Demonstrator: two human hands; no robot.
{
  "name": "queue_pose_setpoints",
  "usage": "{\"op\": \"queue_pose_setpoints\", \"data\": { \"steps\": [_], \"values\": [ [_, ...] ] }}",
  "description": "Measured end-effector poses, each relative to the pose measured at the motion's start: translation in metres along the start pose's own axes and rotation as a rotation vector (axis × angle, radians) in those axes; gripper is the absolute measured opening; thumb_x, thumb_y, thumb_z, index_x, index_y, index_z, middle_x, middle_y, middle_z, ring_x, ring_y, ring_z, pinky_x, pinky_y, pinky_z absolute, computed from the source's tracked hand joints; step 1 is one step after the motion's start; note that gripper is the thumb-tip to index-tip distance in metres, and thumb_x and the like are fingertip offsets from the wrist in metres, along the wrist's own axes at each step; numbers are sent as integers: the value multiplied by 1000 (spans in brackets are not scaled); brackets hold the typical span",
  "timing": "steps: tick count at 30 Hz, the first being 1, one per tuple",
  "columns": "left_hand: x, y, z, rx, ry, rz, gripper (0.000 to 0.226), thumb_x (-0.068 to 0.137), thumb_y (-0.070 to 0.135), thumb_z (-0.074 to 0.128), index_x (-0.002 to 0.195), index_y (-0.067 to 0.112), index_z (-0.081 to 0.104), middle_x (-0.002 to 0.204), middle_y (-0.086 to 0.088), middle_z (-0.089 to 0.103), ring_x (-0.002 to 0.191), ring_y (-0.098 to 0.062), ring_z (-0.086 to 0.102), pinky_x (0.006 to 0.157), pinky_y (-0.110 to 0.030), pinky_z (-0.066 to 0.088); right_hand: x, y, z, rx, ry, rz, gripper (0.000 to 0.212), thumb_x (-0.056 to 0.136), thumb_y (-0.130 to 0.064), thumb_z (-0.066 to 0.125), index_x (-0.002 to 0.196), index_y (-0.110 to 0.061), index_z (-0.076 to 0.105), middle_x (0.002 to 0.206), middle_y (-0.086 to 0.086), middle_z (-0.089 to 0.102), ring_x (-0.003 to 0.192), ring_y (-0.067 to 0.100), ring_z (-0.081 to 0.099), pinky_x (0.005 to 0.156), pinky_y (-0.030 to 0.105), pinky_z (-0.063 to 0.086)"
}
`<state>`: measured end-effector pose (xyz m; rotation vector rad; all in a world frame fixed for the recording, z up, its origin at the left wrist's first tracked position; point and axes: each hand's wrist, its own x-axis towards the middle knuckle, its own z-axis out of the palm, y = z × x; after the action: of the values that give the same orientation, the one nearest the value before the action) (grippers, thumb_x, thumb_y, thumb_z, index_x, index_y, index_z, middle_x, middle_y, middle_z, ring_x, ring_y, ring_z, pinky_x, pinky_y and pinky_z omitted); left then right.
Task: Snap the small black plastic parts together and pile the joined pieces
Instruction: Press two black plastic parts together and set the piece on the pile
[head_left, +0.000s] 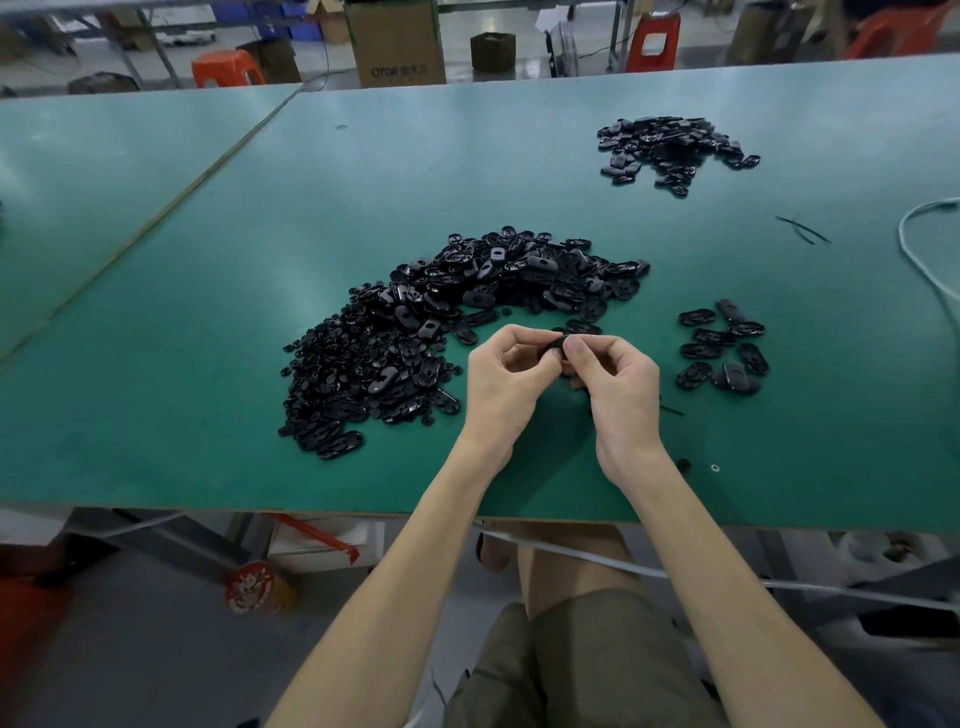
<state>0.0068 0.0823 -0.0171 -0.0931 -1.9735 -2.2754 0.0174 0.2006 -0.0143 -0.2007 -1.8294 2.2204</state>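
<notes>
Over the green table (208, 312), black part (555, 347) pinched between left hand (511, 371) and right hand (618, 384); to the right, small pile of joined pieces (724, 345), seemingly an early start; beyond, large heap of loose parts (441, 332) left to join.

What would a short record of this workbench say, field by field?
surface: green table
left hand: pinches a black part
right hand: pinches the same part from the other side
big heap: loose black pieces, just beyond and left of the hands
small group: a few black pieces, right of the hands
far pile: black pieces, far right of the table
extra: white cable at the right edge
</notes>
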Motion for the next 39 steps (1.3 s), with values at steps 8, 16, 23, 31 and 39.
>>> {"op": "queue_pose_setpoints", "data": {
  "steps": [8,16,23,31,39],
  "values": [
    [0,1,0,3,17,-21,10,88,-2,75,97,2,73,92,-12,79,86,-25,76,84,-32,61,0,0,1,-27,-2,6,9,99,-8,69,91,-11,73,75,-5,73,68,2,65,66,16,51],
    [0,3,0,-30,-25,-16,16,88,1,78,104,0,75,92,-10,79,81,-15,72,81,-26,58,2,2,0,-4,45,-10,7,100,-16,69,93,-15,72,74,-6,74,71,8,64,67,20,52],
    [-1,4,1,1,13,-14,13,89,0,77,102,-1,75,89,-9,78,77,-13,71,78,-26,56,2,2,1,-4,28,-6,7,98,-16,71,92,-14,74,78,-2,76,75,8,68,66,17,52],
    [5,36,34,235,82,254,15,91,4,72,99,15,76,91,11,76,85,-5,71,76,-17,53,4,0,4,-5,56,12,15,106,-11,55,102,-7,69,82,1,70,71,9,62,67,26,52],
    [28,46,100,531,-256,152,22,92,3,69,109,13,79,98,1,79,89,-11,74,95,-33,58,-4,-8,-1,401,-73,180,29,111,-12,31,124,-3,56,89,4,60,77,14,57,62,21,52]
  ]
}}
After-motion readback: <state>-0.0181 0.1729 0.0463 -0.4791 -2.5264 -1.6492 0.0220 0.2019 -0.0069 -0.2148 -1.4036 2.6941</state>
